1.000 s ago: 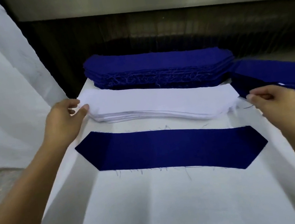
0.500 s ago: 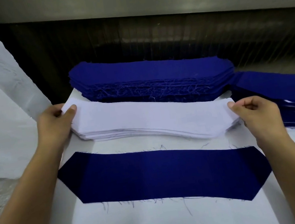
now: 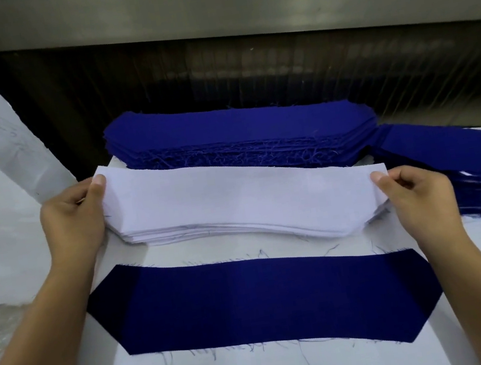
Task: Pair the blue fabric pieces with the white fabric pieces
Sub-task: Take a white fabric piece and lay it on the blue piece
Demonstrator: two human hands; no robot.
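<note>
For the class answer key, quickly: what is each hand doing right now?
Left hand: pinches the left end of the top white fabric piece.
Right hand: pinches the right end of the same piece.

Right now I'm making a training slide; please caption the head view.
Left hand and right hand pinch the ends of the top white piece, behind one flat blue piece.

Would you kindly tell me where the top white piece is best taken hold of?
At its two short ends, coming in from either side, as the left hand and right hand pinch it: the top white piece is long, thin and limp, so thumb-on-top end pinches should lift it off the white stack evenly.
</note>
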